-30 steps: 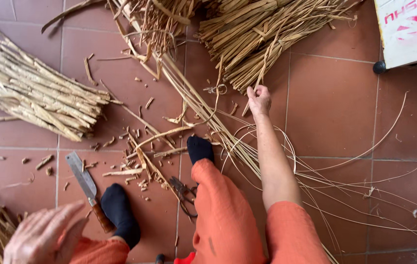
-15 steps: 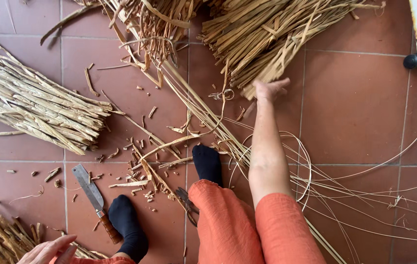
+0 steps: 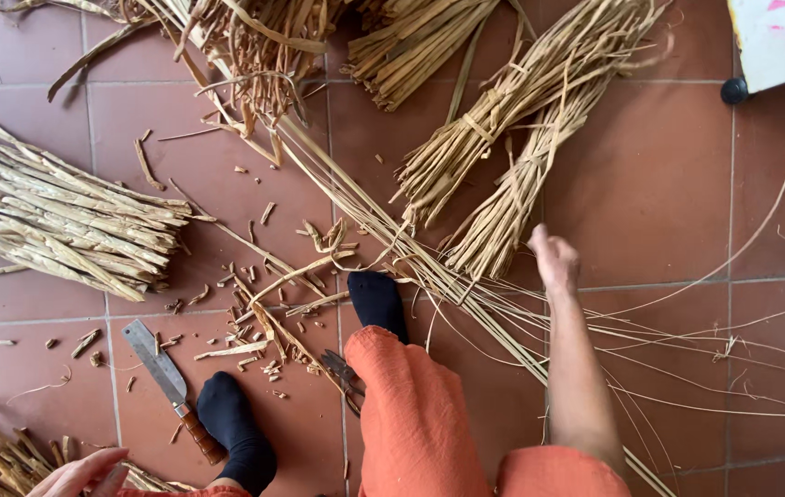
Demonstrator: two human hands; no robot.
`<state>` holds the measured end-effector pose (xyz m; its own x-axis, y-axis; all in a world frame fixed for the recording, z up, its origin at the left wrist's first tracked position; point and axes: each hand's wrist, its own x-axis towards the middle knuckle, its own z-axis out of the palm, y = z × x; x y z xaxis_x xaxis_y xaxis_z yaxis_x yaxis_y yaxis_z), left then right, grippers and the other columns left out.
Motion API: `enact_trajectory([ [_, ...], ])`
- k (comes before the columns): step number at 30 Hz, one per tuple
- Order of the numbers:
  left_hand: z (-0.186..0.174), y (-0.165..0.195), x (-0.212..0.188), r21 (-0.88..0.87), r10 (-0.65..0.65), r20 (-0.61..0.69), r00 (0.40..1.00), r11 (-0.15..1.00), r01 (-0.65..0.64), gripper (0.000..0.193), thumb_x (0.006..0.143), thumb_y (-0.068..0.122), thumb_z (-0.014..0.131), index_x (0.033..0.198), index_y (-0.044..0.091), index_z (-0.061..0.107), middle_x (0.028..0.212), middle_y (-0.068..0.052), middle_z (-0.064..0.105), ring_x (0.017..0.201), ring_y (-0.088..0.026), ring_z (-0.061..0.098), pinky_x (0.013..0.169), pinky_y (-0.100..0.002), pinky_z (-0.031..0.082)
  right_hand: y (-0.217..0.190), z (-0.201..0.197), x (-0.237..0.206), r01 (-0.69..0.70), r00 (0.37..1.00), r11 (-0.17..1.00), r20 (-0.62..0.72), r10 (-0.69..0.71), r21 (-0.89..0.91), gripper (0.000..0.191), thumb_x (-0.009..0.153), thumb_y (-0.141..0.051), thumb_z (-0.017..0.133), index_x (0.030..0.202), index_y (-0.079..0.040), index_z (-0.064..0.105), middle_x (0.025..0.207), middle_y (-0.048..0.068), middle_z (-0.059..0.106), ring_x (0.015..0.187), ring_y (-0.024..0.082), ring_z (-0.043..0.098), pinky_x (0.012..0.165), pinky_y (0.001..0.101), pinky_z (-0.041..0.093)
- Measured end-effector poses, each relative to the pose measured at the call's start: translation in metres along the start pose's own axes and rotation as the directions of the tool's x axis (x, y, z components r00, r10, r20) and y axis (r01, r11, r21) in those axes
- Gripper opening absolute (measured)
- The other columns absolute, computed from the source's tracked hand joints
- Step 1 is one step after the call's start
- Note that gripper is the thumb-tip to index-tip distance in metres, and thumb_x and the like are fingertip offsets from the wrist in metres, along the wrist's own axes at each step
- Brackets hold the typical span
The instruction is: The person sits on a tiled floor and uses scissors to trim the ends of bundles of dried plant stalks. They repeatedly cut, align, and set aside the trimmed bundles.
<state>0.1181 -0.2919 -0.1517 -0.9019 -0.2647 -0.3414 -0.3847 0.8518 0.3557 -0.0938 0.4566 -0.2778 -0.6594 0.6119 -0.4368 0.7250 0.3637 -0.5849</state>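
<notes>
- The right hand (image 3: 554, 258) is clenched on the lower tip of a tied cane bundle (image 3: 540, 156), whose long axis rises up and right from the black-socked foot (image 3: 378, 302).
- The left hand (image 3: 80, 474) is cut off at the frame edge; I cannot tell its grip.
- One knife (image 3: 167, 375) lies left of that foot, blade pointing up-left.
- Pliers (image 3: 345, 373) are partly hidden by the orange trouser leg (image 3: 415, 423).

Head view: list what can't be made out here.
- Right hand: blurred, grip on the bundle of canes unclear.
- Left hand: cut off by the bottom edge, so its fingers can't be judged.
- Knife: handle end hidden behind the sock.
- Pliers: partly hidden by the orange trouser leg.
</notes>
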Motion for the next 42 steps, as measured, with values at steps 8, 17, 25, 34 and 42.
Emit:
enact_trajectory([
  [8, 0.007, 0.019, 0.026, 0.092, 0.038, 0.058, 0.998, 0.995, -0.043, 0.026, 0.079, 0.022, 0.085, 0.102, 0.012, 0.082, 0.074, -0.007, 0.079, 0.072, -0.016, 0.079, 0.077, -0.029, 0.063, -0.066, 0.03, 0.087, -0.025, 0.951, 0.973, -0.295, 0.095, 0.231, 0.028, 0.091, -0.031, 0.072, 0.106, -0.008, 0.076, 0.098, 0.005, 0.072, 0.09, 0.019, 0.068, 0.083, 0.0368, 0.055],
  [17, -0.001, 0.029, 0.023, -0.024, -0.007, 0.037, 0.999, 1.0, 0.008, 0.025, 0.082, 0.018, 0.081, 0.106, 0.01, 0.081, 0.079, -0.008, 0.075, 0.071, -0.016, 0.076, 0.077, -0.031, 0.063, -0.111, 0.038, 0.078, -0.132, 0.989, 0.845, 0.127, 0.076, 0.519, 0.026, 0.081, -0.015, 0.083, 0.096, 0.001, 0.07, 0.102, 0.013, 0.071, 0.098, 0.024, 0.066, 0.091, 0.0398, 0.053],
  [25, -0.024, 0.038, 0.008, 0.07, 0.048, 0.014, 0.999, 0.996, -0.049, 0.025, 0.085, 0.025, 0.082, 0.107, 0.015, 0.08, 0.084, -0.008, 0.079, 0.072, -0.018, 0.075, 0.071, -0.03, 0.065, -0.088, -0.017, 0.053, 0.312, 0.946, 0.647, -0.286, -0.15, 0.696, 0.059, 0.069, 0.002, 0.083, 0.122, -0.001, 0.057, 0.117, 0.014, 0.069, 0.105, 0.025, 0.068, 0.096, 0.0386, 0.056],
  [34, -0.044, 0.071, -0.004, 0.065, 0.216, -0.153, 0.964, 0.976, -0.208, 0.023, 0.088, 0.032, 0.08, 0.107, 0.019, 0.079, 0.096, -0.006, 0.08, 0.08, -0.015, 0.08, 0.077, -0.029, 0.065, -0.117, -0.146, -0.023, 0.837, 0.537, 0.237, -0.663, -0.521, 0.493, 0.062, 0.082, 0.007, 0.082, 0.13, -0.004, 0.043, 0.13, 0.01, 0.058, 0.12, 0.022, 0.063, 0.111, 0.0363, 0.055],
  [42, -0.104, 0.152, -0.035, -0.005, 0.487, -0.297, 0.821, 0.859, -0.512, 0.019, 0.083, 0.025, 0.075, 0.1, 0.015, 0.077, 0.093, -0.007, 0.077, 0.083, -0.028, 0.075, 0.073, -0.037, 0.059, -0.255, -0.197, -0.159, 0.645, 0.523, 0.178, -0.259, -0.812, 0.743, 0.062, 0.086, -0.005, 0.078, 0.142, 0.001, 0.052, 0.128, 0.009, 0.063, 0.118, 0.02, 0.062, 0.109, 0.038, 0.051],
])
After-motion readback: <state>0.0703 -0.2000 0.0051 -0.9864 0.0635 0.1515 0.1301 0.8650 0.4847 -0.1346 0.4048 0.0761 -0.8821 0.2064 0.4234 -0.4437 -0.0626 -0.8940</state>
